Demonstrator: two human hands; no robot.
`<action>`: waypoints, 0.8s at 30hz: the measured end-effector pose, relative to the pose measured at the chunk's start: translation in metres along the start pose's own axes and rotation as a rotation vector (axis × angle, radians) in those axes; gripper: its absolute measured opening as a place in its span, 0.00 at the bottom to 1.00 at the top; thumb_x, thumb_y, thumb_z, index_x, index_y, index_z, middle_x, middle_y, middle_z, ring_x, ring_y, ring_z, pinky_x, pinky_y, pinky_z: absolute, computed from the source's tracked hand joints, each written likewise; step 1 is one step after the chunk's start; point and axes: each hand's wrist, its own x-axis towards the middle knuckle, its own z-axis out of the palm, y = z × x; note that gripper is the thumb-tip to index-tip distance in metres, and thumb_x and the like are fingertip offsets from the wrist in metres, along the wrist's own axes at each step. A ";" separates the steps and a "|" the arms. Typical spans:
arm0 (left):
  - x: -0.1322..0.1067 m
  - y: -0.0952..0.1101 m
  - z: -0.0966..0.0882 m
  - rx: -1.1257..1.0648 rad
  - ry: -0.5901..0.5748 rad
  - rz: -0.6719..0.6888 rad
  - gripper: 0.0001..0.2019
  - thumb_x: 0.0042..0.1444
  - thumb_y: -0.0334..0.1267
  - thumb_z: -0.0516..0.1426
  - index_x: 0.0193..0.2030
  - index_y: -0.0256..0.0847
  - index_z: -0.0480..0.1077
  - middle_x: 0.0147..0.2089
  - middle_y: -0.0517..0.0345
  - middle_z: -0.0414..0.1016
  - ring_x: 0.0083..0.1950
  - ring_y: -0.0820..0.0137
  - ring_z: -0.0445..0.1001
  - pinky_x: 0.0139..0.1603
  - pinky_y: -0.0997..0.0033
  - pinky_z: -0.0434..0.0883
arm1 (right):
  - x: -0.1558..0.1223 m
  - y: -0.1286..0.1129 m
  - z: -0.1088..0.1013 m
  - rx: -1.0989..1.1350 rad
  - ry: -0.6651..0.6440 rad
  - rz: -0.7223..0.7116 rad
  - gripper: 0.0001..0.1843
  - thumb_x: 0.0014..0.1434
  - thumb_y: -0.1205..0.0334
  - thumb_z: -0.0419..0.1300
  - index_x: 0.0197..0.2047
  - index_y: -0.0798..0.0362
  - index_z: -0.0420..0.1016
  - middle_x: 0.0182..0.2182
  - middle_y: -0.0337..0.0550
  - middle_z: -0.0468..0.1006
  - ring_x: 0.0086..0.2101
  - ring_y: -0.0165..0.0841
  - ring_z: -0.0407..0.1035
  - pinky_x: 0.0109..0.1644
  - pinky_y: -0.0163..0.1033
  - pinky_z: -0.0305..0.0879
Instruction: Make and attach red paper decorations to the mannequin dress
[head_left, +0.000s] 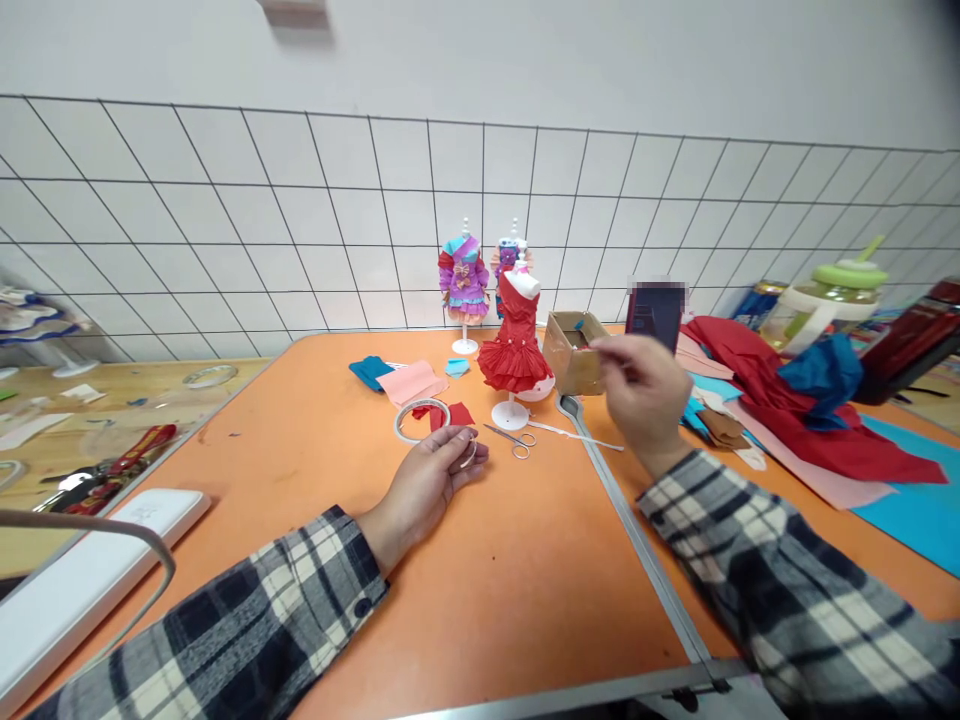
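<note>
My left hand rests on the orange table, palm up, with its fingers curled round a small clear ring. My right hand is raised at the small cardboard box, fingers pinched on something tiny I cannot make out. A little mannequin in a red dress stands just left of the box. Small scissors lie between my hands. A roll of tape and a red scrap lie beyond my left hand.
Two more dressed mannequins stand at the back by the wire grid. Pink and blue fabric scraps lie to the left. Red, blue and pink cloth, a bottle and a phone crowd the right. A white device sits at the near left.
</note>
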 end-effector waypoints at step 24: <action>-0.001 -0.003 -0.003 0.063 -0.090 0.027 0.11 0.51 0.39 0.67 0.38 0.35 0.76 0.35 0.53 0.79 0.39 0.70 0.77 0.41 0.73 0.73 | -0.043 -0.045 0.020 0.432 -0.602 0.320 0.13 0.62 0.59 0.53 0.44 0.51 0.76 0.44 0.47 0.79 0.46 0.39 0.70 0.52 0.47 0.64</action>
